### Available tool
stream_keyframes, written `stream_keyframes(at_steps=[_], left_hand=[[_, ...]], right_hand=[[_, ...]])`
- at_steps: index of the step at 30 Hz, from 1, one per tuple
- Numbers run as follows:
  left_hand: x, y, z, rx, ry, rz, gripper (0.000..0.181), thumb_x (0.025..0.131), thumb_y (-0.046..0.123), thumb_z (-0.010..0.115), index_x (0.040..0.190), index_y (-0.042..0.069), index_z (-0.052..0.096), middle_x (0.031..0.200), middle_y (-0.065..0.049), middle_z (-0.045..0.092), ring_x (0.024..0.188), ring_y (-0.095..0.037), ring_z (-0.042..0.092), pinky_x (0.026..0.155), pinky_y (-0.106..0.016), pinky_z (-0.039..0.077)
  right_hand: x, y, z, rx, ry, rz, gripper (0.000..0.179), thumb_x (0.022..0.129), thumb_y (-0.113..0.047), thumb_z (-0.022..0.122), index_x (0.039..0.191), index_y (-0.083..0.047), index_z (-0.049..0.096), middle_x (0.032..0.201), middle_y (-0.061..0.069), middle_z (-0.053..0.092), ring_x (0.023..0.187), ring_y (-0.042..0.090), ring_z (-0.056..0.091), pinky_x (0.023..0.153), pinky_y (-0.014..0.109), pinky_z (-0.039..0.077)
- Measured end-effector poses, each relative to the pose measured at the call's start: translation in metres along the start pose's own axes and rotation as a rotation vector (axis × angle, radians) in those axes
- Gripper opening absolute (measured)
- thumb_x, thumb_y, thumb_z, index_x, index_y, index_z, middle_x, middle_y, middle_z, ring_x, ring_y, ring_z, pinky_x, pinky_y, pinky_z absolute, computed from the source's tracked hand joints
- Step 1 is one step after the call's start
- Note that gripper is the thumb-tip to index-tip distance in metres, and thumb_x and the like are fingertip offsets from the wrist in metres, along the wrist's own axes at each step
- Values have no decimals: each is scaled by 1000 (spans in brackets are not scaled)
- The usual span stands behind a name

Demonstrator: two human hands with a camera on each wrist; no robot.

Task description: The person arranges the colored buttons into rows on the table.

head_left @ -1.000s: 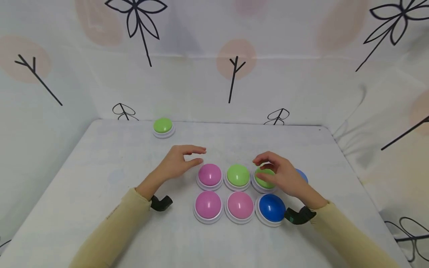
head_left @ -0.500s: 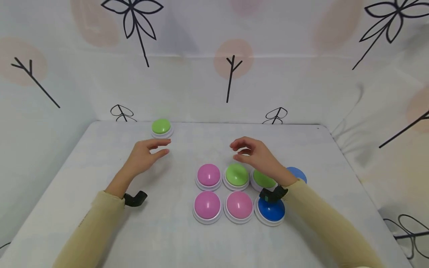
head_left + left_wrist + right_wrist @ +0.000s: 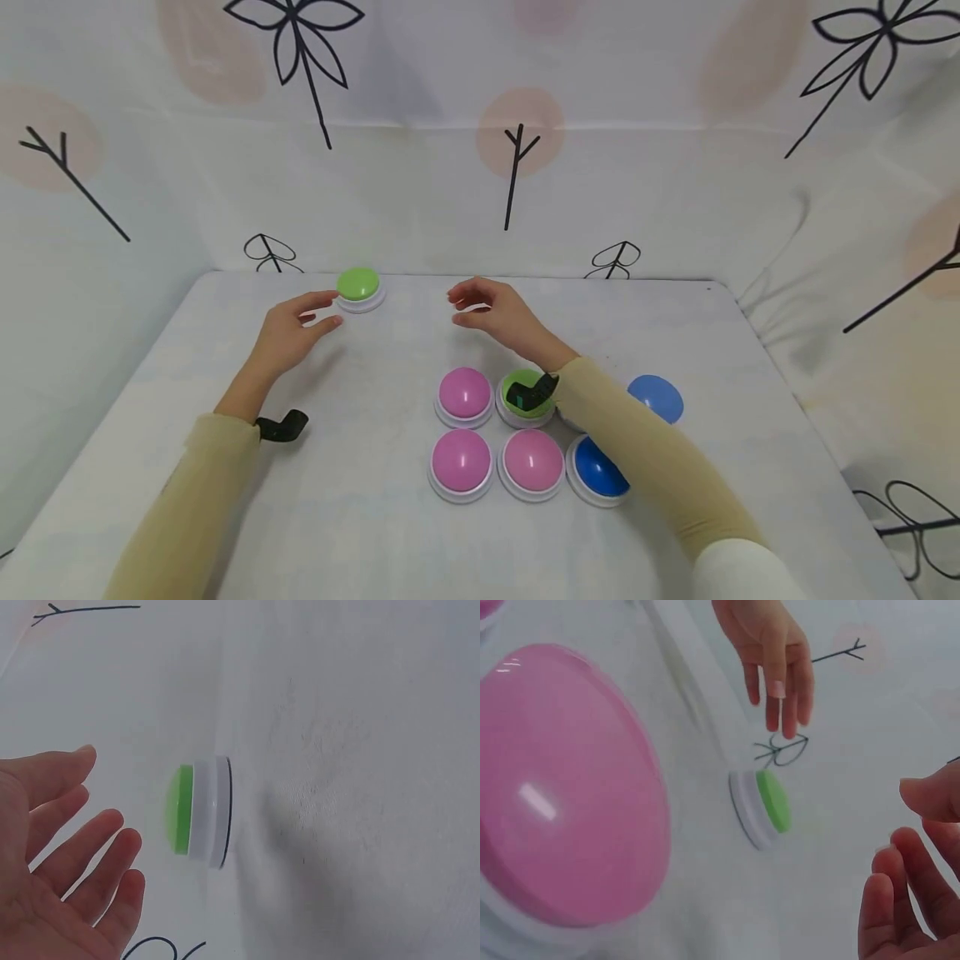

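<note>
At the table's back left stands a green push button on a round white base. Just left of and in front of it my left hand hovers, fingers loosely spread. In the left wrist view the button is apart from the left fingertips. Over the table to the right of that button is my right hand, fingers loosely bent and holding nothing. Beneath the right forearm are a second green button and a dark blue button, both partly covered.
Left of the covered buttons stand two magenta buttons, one behind the other. A pink button sits in the front row. A lighter blue button is at the right. A patterned cloth wall rises behind the table.
Both hands have moved left and away from the grouped buttons, toward the lone green button at the back. The right forearm now covers part of the group. The buttons stay put.
</note>
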State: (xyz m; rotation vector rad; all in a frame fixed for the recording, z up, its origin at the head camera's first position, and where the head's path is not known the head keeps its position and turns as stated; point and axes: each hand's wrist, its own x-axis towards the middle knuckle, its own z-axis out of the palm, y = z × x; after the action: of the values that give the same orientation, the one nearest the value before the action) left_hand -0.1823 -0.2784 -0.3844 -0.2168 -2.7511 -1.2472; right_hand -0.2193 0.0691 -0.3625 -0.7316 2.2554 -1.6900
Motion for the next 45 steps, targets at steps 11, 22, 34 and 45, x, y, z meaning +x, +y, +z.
stream_keyframes(at_steps=[11,22,34,45], left_hand=[[18,-23,-2,-41,-21,-126,54,97,23,66,146,6,49,148,-19,47,136,-36,43,109,-51,39],[34,-32,10,-188,-16,-156,61,95,19,68,149,6,44,152,-17,42,139,-35,40,108,-50,40],[47,-29,19,-182,-9,-209,67,95,24,68,154,14,37,156,-17,37,142,-35,34,106,-53,40],[59,-36,23,-186,-54,-190,72,95,19,68,156,9,32,157,-19,34,146,-35,26,115,-54,27]], right_hand=[[59,7,46,80,24,98,35,90,-6,72,124,1,63,126,19,62,111,20,61,95,30,50],[96,11,92,270,82,143,38,91,-6,68,127,4,62,122,15,64,104,18,61,92,27,51],[109,30,118,145,168,145,36,90,-9,72,125,-4,65,118,4,66,105,15,61,82,25,52],[110,33,122,-86,118,210,63,87,-17,72,147,-19,51,146,6,52,129,20,52,93,30,51]])
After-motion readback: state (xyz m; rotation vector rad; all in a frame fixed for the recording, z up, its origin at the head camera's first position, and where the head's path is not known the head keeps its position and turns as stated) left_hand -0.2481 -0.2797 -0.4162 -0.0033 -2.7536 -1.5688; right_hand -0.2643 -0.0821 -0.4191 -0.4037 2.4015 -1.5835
